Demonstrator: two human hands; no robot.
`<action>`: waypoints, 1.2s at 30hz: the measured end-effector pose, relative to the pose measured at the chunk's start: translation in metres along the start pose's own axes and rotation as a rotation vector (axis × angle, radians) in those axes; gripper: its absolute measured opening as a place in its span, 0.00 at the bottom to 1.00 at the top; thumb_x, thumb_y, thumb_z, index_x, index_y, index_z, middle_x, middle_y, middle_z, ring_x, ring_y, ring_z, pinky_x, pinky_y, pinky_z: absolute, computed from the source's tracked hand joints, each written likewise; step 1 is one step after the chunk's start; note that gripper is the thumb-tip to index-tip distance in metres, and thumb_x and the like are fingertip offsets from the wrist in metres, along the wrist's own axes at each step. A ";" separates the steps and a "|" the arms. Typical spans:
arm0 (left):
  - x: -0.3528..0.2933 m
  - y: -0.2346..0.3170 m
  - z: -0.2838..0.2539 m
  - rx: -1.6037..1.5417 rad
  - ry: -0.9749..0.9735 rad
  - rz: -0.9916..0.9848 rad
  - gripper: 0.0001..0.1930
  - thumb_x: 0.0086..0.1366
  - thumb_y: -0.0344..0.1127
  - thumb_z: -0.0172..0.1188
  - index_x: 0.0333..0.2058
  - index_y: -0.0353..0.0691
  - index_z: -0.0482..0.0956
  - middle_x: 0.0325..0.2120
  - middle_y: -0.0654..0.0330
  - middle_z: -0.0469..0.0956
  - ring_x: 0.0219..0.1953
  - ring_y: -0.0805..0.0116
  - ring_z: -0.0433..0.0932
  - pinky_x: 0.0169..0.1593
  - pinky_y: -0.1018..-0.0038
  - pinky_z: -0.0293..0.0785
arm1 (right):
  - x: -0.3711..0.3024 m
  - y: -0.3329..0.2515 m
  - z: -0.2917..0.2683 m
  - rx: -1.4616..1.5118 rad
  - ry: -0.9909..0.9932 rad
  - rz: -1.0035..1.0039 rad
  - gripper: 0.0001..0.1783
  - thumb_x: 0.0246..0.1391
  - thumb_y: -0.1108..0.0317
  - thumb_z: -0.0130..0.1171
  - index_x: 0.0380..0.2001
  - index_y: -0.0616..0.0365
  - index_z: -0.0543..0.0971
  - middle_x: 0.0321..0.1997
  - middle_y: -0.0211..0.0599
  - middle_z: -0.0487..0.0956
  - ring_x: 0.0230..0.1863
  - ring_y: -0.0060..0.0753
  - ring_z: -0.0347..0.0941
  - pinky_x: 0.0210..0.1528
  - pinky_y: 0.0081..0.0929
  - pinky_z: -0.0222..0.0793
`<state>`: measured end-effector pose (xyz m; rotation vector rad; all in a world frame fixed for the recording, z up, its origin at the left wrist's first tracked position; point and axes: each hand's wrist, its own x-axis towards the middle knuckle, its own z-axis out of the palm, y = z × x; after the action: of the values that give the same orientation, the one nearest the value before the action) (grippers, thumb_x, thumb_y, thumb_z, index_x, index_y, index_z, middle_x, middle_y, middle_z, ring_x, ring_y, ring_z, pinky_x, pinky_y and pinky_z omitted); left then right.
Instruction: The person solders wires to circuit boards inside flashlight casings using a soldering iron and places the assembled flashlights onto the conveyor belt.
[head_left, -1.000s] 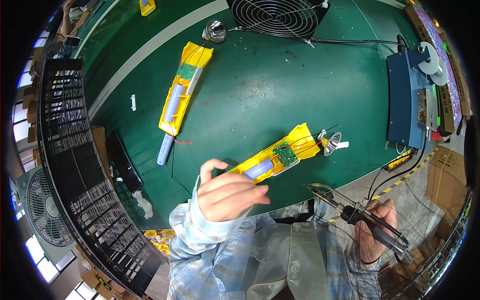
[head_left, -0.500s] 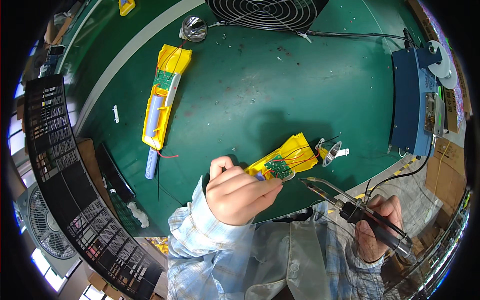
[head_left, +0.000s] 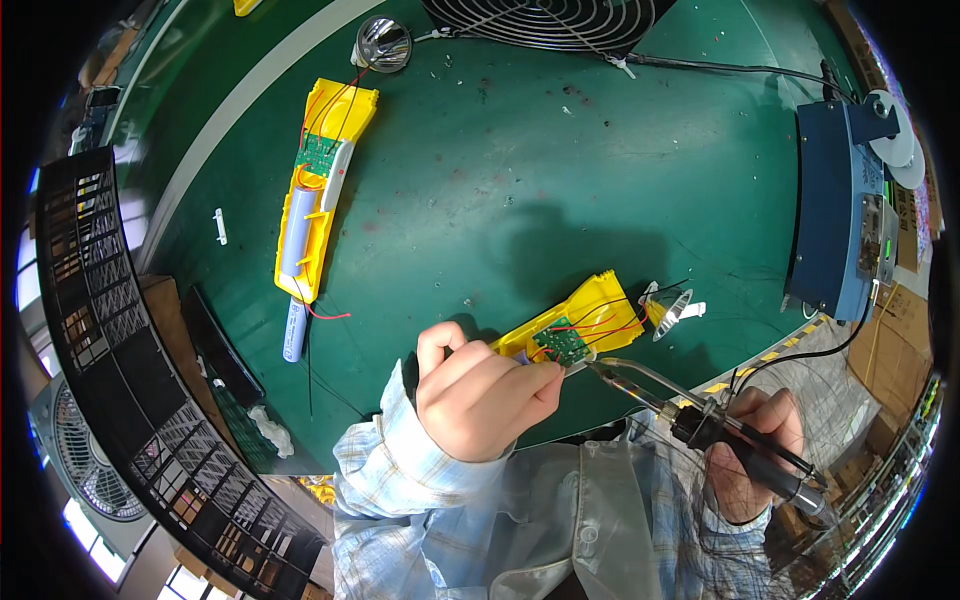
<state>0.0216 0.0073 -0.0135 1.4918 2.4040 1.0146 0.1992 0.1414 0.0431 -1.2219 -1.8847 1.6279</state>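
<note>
My left hand (head_left: 480,400) is closed over the near side of a yellow flashlight housing (head_left: 602,300), covering part of it. Inside that housing sits a green circuit board (head_left: 560,343) with red and black wires. The wires run right to a small round reflector (head_left: 674,314). In my right hand (head_left: 755,450) is a soldering iron (head_left: 694,422) with a thin metal tube along its side. Its tip meets or nearly meets the board's near right edge, beside my left fingertips; contact cannot be made out.
Another open yellow flashlight housing (head_left: 318,235) lies at left, with a purple battery cell (head_left: 297,232), and a second cell (head_left: 294,330) at its end. A loose-wired reflector (head_left: 384,44) and a black fan (head_left: 540,20) are at the back. A blue machine (head_left: 835,210) stands right.
The soldering iron's tip has moved slightly left to the circuit board's edge. My left hand keeps its hold on the housing. The whole view has shifted a little.
</note>
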 end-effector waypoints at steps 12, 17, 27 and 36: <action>0.001 -0.001 0.001 -0.036 -0.021 -0.012 0.07 0.34 0.29 0.65 0.16 0.46 0.77 0.11 0.73 0.68 0.16 0.75 0.63 0.31 0.75 0.56 | 0.004 0.000 0.001 -0.186 -0.026 -0.028 0.19 0.33 0.61 0.64 0.16 0.60 0.65 0.18 0.39 0.70 0.17 0.30 0.66 0.20 0.24 0.61; 0.002 -0.001 -0.002 -0.030 -0.040 -0.022 0.07 0.33 0.28 0.65 0.15 0.45 0.77 0.11 0.73 0.68 0.16 0.75 0.63 0.31 0.74 0.55 | 0.004 0.000 0.007 -0.131 -0.009 -0.013 0.18 0.33 0.63 0.64 0.15 0.61 0.65 0.17 0.39 0.70 0.18 0.31 0.67 0.20 0.25 0.61; 0.003 0.000 -0.004 -0.014 -0.089 -0.039 0.07 0.32 0.27 0.62 0.15 0.46 0.76 0.11 0.73 0.67 0.16 0.76 0.63 0.32 0.75 0.54 | 0.004 0.001 0.002 -0.214 -0.062 -0.026 0.19 0.34 0.61 0.65 0.17 0.59 0.65 0.18 0.38 0.70 0.18 0.29 0.68 0.21 0.23 0.61; 0.003 0.002 -0.003 -0.025 -0.070 -0.060 0.07 0.32 0.27 0.63 0.15 0.47 0.77 0.10 0.74 0.67 0.16 0.76 0.63 0.33 0.75 0.55 | 0.003 0.002 0.006 -0.158 -0.032 -0.088 0.21 0.32 0.65 0.65 0.17 0.56 0.60 0.16 0.41 0.71 0.16 0.29 0.69 0.18 0.20 0.61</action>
<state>0.0203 0.0090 -0.0096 1.4141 2.3641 0.9593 0.1939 0.1396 0.0392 -1.1609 -2.0904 1.4855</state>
